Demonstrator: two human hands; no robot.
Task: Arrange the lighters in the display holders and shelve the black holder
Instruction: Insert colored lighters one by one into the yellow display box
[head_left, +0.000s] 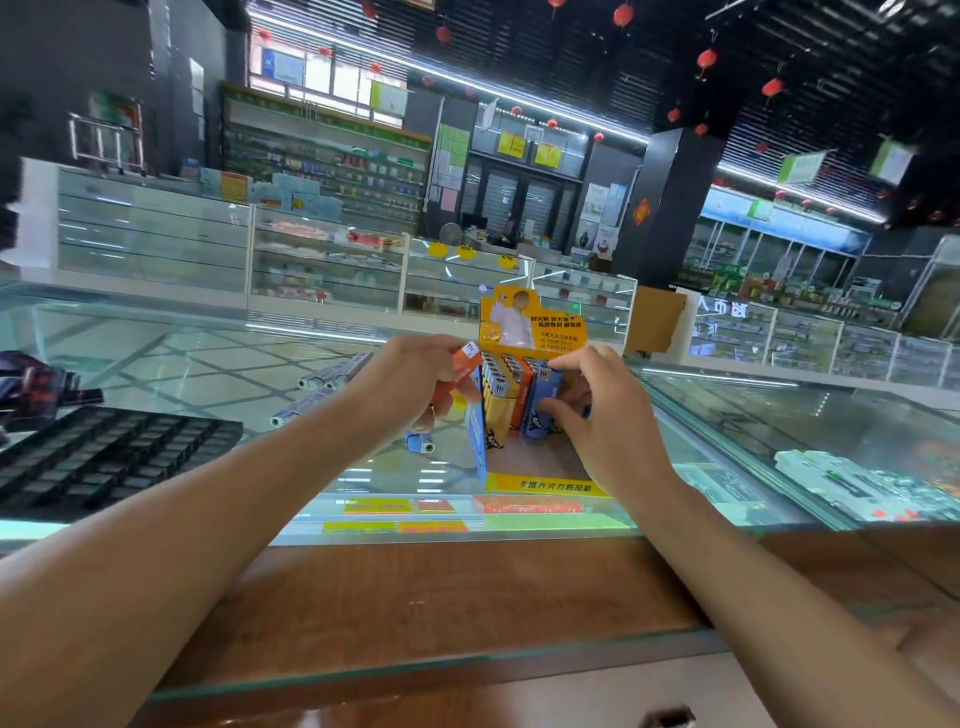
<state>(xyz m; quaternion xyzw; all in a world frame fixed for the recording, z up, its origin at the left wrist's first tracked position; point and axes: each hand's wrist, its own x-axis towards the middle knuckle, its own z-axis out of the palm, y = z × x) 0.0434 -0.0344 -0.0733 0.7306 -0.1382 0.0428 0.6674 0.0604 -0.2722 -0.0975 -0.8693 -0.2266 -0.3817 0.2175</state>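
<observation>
Setting: shop interior, glass cases and stocked shelves behind, red lanterns overhead.
Surface: glass counter, with a wooden edge nearest the camera.
Yellow box: upright on the glass at centre, lighters standing in rows at its back, bare floor at its front.
Left hand: gripping an orange lighter, tilted, metal head uppermost, just left of the rows.
Right hand: curled on the standing blue lighter at the front right of the rows, thumb against its face.
Black holder: flat on the counter at far left, well apart from the box, slots seemingly all unfilled.
Loose lighters: lying on the glass left of the box, with a fallen blue lighter just beside its left wall.
Step in hand, as a judgement: seating the orange lighter in the next free place.
Doing it well: turn upright first, metal head up, printed face forward like the neighbours. Lower straight down against the row, keep the right hand bracing to prevent toppling, press snug before letting go.
Writing, front strip: blue Chinese characters on yellow, apparently a lighter slogan, not surely legible.
Writing, backboard: printed figure in white beside lines of Chinese print, too small to read.
Brand: none legible in Latin letters.
</observation>
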